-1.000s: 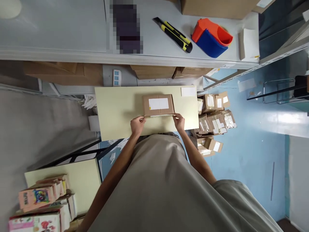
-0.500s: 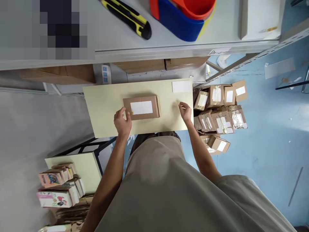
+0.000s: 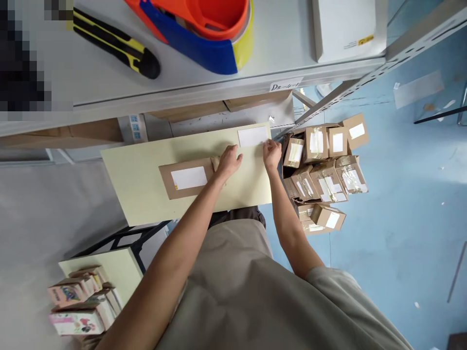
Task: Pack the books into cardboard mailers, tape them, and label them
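Note:
On the pale yellow tabletop (image 3: 142,160), a white paper slip (image 3: 252,136) lies near the far right corner. My right hand (image 3: 272,155) has its fingertips closed at the slip's near right corner. Just short of the near left corner is my left hand (image 3: 229,163), fingers curled and thumb held apart, with nothing visible in it. A brown cardboard box (image 3: 166,177) with a white label (image 3: 188,178) on top lies to the left. My left hand and forearm cover part of its right end.
Above the table, a grey shelf (image 3: 197,82) bears a yellow-black utility knife (image 3: 116,41), a tape dispenser (image 3: 197,48) and a white box (image 3: 346,29). Several labelled cartons (image 3: 321,165) are piled on the right. Flattened colourful boxes (image 3: 78,311) rest on a lower table at left.
My left hand has left the brown box's left end and crossed rightward to the paper slip. My right hand has reached the slip's corner. The camera view has shifted.

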`<state>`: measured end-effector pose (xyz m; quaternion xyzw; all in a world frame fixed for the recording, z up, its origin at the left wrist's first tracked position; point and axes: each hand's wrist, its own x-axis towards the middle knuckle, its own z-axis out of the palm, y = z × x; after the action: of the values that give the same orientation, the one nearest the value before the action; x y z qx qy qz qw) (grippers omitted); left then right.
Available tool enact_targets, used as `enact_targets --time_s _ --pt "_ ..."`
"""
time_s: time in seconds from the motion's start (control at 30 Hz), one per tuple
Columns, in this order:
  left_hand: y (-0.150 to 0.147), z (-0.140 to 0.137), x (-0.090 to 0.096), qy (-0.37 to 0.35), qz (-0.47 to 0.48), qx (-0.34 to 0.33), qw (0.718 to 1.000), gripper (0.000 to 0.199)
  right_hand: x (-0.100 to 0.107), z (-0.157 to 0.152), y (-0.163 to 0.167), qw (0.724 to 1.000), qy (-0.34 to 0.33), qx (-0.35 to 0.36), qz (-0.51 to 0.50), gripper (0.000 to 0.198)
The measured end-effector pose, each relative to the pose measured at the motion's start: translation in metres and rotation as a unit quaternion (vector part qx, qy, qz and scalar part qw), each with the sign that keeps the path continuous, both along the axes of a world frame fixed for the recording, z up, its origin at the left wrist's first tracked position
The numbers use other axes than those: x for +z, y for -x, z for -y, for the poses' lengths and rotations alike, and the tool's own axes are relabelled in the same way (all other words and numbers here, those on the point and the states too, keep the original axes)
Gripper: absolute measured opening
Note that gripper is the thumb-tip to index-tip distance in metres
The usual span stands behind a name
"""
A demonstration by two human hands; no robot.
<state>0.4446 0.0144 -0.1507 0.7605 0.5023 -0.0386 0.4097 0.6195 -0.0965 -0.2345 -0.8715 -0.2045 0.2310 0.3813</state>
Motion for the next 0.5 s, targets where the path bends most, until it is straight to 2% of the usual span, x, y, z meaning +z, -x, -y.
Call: enact_targets --time_s 0.1,0.23,0.37,0.5 --pt "-0.013 -0.009 -0.022 -0.005 -0.022 -0.013 1.0 0.03 0.0 -0.002 0.0 1.0 0.007 0.012 -0.011 0.037" --pt "-0.025 -0.013 -0.04 -0.002 -0.019 0.028 0.999 0.021 0.005 -0.003 -0.003 0.999 0.03 0.028 -0.027 0.036" --pt "-0.032 -0.012 -0.043 0.023 -0.017 0.067 0.997 0.017 0.012 -0.006 0.0 0.998 0.048 0.018 -0.028 0.035" --pt "-0.032 -0.013 -0.041 0.054 0.007 0.136 0.989 0.023 0.025 -0.01 0.004 0.998 0.056 -0.01 -0.016 0.032"
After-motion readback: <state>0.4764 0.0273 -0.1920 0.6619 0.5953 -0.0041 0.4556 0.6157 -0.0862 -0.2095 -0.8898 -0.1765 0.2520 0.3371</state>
